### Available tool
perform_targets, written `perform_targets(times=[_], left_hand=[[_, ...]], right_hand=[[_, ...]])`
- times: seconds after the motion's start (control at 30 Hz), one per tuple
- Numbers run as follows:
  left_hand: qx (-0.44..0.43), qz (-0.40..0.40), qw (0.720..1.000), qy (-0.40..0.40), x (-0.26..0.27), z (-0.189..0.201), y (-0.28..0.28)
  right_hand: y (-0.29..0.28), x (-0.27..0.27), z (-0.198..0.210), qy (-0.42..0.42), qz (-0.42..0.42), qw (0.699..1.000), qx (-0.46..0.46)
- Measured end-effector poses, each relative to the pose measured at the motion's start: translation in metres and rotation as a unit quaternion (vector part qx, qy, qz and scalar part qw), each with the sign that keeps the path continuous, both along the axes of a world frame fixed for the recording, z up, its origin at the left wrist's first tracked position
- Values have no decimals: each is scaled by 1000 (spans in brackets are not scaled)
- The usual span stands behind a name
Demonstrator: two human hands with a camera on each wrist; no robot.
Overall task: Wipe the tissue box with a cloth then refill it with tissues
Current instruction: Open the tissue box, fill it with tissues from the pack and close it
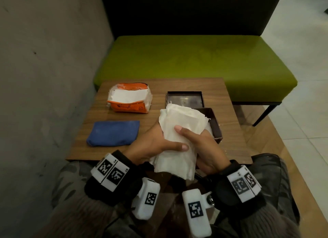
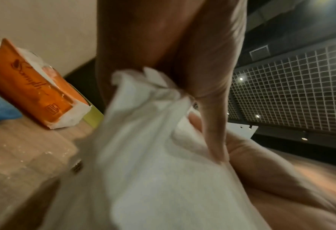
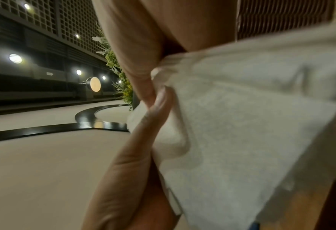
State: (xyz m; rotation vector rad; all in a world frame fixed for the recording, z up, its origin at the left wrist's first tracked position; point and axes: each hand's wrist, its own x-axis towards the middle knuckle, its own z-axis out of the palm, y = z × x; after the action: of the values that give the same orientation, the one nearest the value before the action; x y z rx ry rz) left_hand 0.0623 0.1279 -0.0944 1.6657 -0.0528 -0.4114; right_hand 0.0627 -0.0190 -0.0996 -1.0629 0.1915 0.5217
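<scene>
Both grips hold one thick wad of tissues (image 1: 179, 140) above the table's (image 1: 230, 145) near edge: left hand (image 1: 150, 147) and right hand (image 1: 200, 145) clasp its sides, thumbs on top. It looks light, soft and floppy, so supporting it underneath seems wise. The open tissue box (image 1: 215, 126) sits just beyond, to the right.

tissues (image 1: 179, 131): white
cloth (image 1: 113, 132): blue
tissue pack (image 1: 130, 100): orange and white
tissue box (image 1: 215, 124): dark brown
table (image 1: 159, 88): brown wood lines
bench seat (image 1: 195, 58): green
wrist bands (image 1: 111, 172): black, with white tags in black squares
</scene>
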Motion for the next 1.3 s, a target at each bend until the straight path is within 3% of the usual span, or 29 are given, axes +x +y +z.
perform_targets(times=[0.1, 0.2, 0.27, 0.43, 0.53, 0.67, 0.83, 0.9, 1.03, 1.17, 1.3], left_hand=[[-63, 54, 996, 36, 3, -1, 6], [-221, 98, 966, 89, -5, -8, 14], [-275, 102, 950, 102, -17, -14, 2], [-222, 231, 946, 51, -16, -21, -10], [-175, 247, 952, 36, -6, -19, 3], [-105, 251, 962, 24, 0, -23, -8], [-100, 254, 962, 25, 6, -23, -6], [-69, 241, 968, 32, 11, -20, -11], [75, 210, 972, -74, 36, -14, -9], [188, 189, 945, -189, 52, -19, -5], [220, 173, 942, -187, 52, -35, -3]], right_hand=[[-2, 6, 0, 13, -50, 997, 61], [-4, 11, -1, 20, -115, 981, 155], [1, 11, 1, 11, -139, 975, 173], [-7, 17, 0, -26, -124, 986, 104], [-25, 26, 4, -62, -59, 996, -35], [-21, 30, -3, -134, -31, 968, -211], [-26, 30, -6, -93, -24, 983, -158], [-24, 32, -8, -97, -10, 978, -186], [-36, 47, -1, -131, -62, 949, -280], [-55, 65, 2, -235, -54, 868, -435], [-65, 70, -6, -272, 1, 805, -527]])
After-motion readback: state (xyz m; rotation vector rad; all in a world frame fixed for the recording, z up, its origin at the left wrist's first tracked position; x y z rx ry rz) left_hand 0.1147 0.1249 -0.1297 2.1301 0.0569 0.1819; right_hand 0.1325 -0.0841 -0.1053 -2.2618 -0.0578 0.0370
